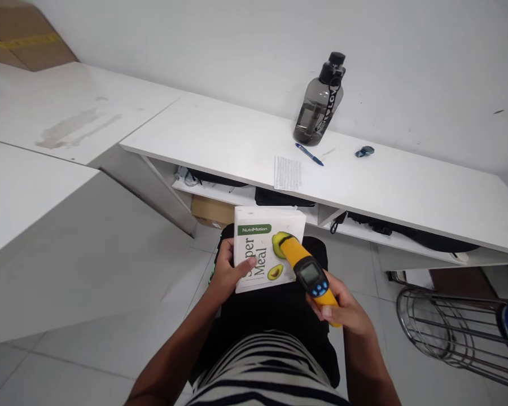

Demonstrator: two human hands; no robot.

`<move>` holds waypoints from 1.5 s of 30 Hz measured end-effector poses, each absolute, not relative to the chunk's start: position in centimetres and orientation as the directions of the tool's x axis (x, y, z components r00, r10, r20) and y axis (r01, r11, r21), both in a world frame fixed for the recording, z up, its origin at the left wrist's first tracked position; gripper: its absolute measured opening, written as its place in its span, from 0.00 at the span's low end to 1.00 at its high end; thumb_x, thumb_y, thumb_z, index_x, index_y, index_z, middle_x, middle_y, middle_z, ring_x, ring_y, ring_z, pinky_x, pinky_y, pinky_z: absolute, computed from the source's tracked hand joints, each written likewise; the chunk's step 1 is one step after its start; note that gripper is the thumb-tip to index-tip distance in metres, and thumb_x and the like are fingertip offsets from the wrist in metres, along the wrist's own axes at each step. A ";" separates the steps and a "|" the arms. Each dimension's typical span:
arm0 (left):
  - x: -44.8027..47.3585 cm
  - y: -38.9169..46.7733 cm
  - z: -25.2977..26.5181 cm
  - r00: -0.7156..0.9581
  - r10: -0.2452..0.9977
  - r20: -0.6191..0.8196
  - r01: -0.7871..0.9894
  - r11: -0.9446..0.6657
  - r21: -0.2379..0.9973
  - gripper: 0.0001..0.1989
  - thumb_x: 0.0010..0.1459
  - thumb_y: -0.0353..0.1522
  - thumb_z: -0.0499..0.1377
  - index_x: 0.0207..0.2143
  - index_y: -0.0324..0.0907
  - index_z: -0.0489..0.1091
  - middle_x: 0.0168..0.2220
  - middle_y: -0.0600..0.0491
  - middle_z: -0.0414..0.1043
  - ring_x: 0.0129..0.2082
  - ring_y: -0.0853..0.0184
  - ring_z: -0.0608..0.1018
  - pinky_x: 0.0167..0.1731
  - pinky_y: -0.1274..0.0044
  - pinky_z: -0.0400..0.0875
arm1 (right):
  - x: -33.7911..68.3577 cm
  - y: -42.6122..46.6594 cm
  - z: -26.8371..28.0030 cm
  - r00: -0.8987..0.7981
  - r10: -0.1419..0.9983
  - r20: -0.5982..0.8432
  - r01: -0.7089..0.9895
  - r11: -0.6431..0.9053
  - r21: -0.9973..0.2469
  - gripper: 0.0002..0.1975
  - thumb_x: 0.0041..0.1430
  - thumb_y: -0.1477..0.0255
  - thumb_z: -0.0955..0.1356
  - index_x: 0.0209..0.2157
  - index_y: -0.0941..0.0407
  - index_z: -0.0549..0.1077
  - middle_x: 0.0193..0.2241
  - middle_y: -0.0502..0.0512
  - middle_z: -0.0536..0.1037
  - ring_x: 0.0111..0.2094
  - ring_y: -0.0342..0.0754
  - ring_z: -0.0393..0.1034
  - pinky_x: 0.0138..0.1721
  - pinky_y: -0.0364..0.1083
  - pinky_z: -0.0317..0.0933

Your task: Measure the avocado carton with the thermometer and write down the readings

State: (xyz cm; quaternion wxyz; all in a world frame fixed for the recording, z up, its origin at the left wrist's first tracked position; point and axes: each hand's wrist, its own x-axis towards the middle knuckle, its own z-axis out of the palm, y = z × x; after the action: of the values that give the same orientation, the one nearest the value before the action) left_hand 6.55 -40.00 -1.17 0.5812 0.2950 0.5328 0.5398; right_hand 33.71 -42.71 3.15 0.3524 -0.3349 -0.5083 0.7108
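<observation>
- Left hand (228, 270) clamps the white box (263, 248) by its left edge, above the lap (262, 316).
- The box looks light and stiff (perhaps dentable carton); side edges suit holding.
- Right hand (346, 307) closes round the yellow meter (309, 272), probably rigid plastic.

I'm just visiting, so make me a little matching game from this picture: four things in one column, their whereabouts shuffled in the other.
Things
1. Yellow handheld device
2. Grey bottle
3. White box
4. Sheet of paper

Places
A. At the front edge of the white desk
B. Held by the left-hand fingers
C. Held by the right-hand fingers
D. On the desk, near the wall

Pairs: 1-C; 2-D; 3-B; 4-A
</observation>
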 end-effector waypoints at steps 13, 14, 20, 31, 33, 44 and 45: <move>4.8 -38.3 -4.8 -0.455 0.831 -0.320 -0.459 0.089 0.884 0.30 0.39 0.42 0.75 0.43 0.44 0.71 0.40 0.50 0.81 0.37 0.58 0.84 0.44 0.61 0.82 | 31.0 -41.0 0.6 0.078 0.987 0.141 -0.217 0.155 -0.964 0.20 0.59 0.55 0.73 0.43 0.49 0.65 0.26 0.45 0.70 0.23 0.43 0.61 0.25 0.43 0.58; 4.7 -38.3 -4.7 -0.457 0.834 -0.310 -0.453 0.082 0.888 0.30 0.39 0.42 0.75 0.44 0.44 0.71 0.41 0.50 0.82 0.38 0.57 0.84 0.44 0.60 0.82 | 31.2 -40.9 0.4 0.084 0.987 0.137 -0.216 0.152 -0.964 0.20 0.59 0.56 0.73 0.44 0.49 0.65 0.26 0.45 0.70 0.23 0.43 0.61 0.25 0.43 0.58; 4.8 -38.3 -4.3 -0.468 0.827 -0.311 -0.459 0.073 0.886 0.32 0.38 0.42 0.76 0.45 0.44 0.72 0.43 0.49 0.82 0.40 0.56 0.85 0.46 0.60 0.82 | 31.2 -40.8 -0.2 0.105 0.986 0.131 -0.221 0.151 -0.963 0.18 0.61 0.57 0.73 0.43 0.49 0.64 0.27 0.45 0.71 0.23 0.42 0.62 0.25 0.43 0.58; 5.7 -38.5 -3.0 -0.394 0.878 -0.271 -0.458 0.069 0.886 0.34 0.44 0.43 0.74 0.54 0.45 0.72 0.48 0.45 0.82 0.53 0.48 0.82 0.50 0.59 0.81 | 31.2 -40.9 0.2 0.097 0.992 0.079 -0.197 0.097 -0.976 0.21 0.59 0.56 0.73 0.46 0.50 0.65 0.27 0.45 0.71 0.24 0.43 0.62 0.26 0.44 0.59; 5.8 -38.4 -2.8 -0.393 0.880 -0.267 -0.464 0.061 0.884 0.35 0.44 0.43 0.74 0.54 0.46 0.72 0.49 0.45 0.82 0.53 0.48 0.82 0.50 0.59 0.81 | 31.2 -40.9 0.0 0.105 0.993 0.054 -0.197 0.074 -0.978 0.21 0.58 0.55 0.73 0.46 0.50 0.65 0.27 0.45 0.71 0.24 0.43 0.63 0.27 0.45 0.59; 6.3 -39.4 -1.9 -0.488 0.861 -0.140 -0.382 -0.067 0.922 0.38 0.42 0.47 0.72 0.56 0.45 0.72 0.52 0.45 0.80 0.55 0.46 0.80 0.54 0.58 0.78 | 30.9 -41.1 0.2 0.240 0.970 0.038 -0.186 0.085 -0.979 0.20 0.59 0.58 0.74 0.47 0.50 0.67 0.28 0.45 0.73 0.24 0.42 0.65 0.27 0.44 0.62; 6.2 -39.2 -1.6 -0.508 0.855 -0.102 -0.372 -0.112 0.922 0.39 0.41 0.48 0.72 0.57 0.46 0.72 0.53 0.45 0.79 0.57 0.46 0.78 0.54 0.58 0.78 | 31.3 -40.7 0.2 0.278 0.960 0.039 -0.154 0.085 -0.984 0.21 0.59 0.57 0.73 0.48 0.50 0.68 0.29 0.45 0.73 0.25 0.43 0.66 0.28 0.44 0.63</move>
State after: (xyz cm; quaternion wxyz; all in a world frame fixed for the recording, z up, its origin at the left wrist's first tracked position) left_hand 6.19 -39.22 -1.56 0.4344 0.2391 0.5055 0.7061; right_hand 31.30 -40.71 0.22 0.6193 -0.5056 -0.3985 0.4495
